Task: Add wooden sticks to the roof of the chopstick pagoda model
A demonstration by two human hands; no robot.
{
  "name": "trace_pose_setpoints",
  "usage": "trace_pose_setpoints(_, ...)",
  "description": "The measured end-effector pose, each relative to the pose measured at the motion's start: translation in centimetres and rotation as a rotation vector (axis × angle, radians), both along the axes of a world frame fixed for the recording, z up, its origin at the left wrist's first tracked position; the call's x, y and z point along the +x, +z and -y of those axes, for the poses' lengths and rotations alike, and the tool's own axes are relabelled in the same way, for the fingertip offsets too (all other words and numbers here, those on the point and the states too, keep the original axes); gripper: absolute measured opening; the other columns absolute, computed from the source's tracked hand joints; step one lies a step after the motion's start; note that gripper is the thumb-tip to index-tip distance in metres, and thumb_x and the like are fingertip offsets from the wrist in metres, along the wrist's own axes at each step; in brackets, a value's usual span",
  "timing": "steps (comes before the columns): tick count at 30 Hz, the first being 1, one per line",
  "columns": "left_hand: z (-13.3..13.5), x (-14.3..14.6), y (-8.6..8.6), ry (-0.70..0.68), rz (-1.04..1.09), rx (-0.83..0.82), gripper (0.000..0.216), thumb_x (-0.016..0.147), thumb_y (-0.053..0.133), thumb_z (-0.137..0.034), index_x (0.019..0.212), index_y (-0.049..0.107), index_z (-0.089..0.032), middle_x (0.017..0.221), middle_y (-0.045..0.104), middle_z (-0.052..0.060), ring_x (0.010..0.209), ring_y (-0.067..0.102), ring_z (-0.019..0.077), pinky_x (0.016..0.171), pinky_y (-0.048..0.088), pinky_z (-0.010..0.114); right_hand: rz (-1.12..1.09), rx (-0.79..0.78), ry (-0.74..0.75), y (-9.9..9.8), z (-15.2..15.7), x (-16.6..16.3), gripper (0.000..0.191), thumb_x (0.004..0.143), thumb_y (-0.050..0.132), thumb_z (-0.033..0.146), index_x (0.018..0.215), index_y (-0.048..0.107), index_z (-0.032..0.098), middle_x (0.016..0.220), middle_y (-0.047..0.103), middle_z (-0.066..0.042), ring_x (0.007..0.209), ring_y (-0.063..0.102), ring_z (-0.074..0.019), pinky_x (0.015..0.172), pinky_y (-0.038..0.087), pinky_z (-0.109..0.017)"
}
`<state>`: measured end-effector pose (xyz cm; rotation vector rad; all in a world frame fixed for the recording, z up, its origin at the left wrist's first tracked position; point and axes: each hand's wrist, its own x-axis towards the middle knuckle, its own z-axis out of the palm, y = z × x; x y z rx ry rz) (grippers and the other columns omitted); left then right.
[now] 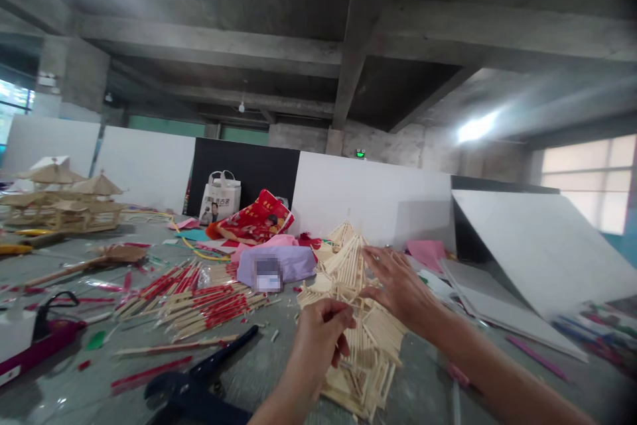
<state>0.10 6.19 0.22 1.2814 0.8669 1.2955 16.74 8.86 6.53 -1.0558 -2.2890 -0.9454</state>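
A tiered pagoda model (371, 345) built from thin pale wooden sticks lies tilted on the concrete floor in front of me. My left hand (321, 339) is closed on its near side, and the fingers hide the sticks they hold. My right hand (398, 289) rests on the upper tiers near the pointed top, its fingers spread apart. A ring shows on one finger. The lower end of the model reaches toward the bottom of the view.
Red-banded stick bundles (199, 299) and black-handled pliers (199, 378) lie to the left. A lilac cloth (276, 266), red bag (251, 219), and white tote (219, 196) stand behind. Wooden pavilion models (64, 199) stand far left; a large white board (537, 252) leans right.
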Motion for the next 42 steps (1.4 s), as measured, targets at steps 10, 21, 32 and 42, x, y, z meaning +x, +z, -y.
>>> trace_pose_setpoints(10, -0.7, 0.1, 0.4, 0.014, -0.011, 0.014, 0.027, 0.074, 0.046, -0.03, 0.092, 0.053, -0.011, 0.084, 0.061, 0.005, 0.031, 0.047, 0.0021, 0.023, 0.025, 0.013, 0.035, 0.043, -0.047, -0.2, -0.5, -0.2, 0.062, 0.076, 0.059, 0.039, 0.125, 0.038, 0.01, 0.125, 0.043, -0.015, 0.111, 0.039, -0.0281, 0.09, 0.036, -0.044)
trace_pose_setpoints(21, -0.6, -0.5, -0.3, 0.201, -0.25, 0.252, 0.022, 0.079, 0.04, -0.029, 0.091, 0.056, -0.019, 0.079, 0.063, 0.0, 0.036, 0.052, 0.0042, 0.033, 0.031, 0.015, -0.01, 0.047, -0.038, -0.7, -1.1, -0.3, 0.059, 0.079, 0.053, 0.043, 0.127, 0.037, 0.012, 0.127, 0.043, -0.015, 0.113, 0.038, -0.0288, 0.09, 0.036, -0.048)
trace_pose_setpoints(32, -0.7, -1.1, 1.0, 0.408, -0.596, 0.57, 0.024, 0.081, 0.038, -0.018, 0.094, 0.057, -0.021, 0.091, 0.064, 0.003, 0.082, 0.059, 0.0162, 0.072, 0.041, 0.025, -0.069, 0.011, -0.034, -1.4, -1.7, 0.1, 0.062, 0.082, 0.045, 0.048, 0.132, 0.028, 0.015, 0.129, 0.04, -0.015, 0.114, 0.038, -0.0279, 0.09, 0.036, -0.046)
trace_pose_setpoints(42, -1.3, -1.2, 3.1, 0.368, -0.972, 0.772, 0.031, 0.082, 0.034, -0.018, 0.105, 0.053, -0.031, 0.087, 0.061, 0.002, 0.075, 0.06, 0.0172, 0.064, 0.041, 0.026, -0.064, 0.016, -0.027, -1.3, -1.6, 0.3, 0.061, 0.082, 0.042, 0.051, 0.127, 0.035, 0.011, 0.123, 0.046, -0.017, 0.111, 0.041, -0.0287, 0.088, 0.037, -0.046)
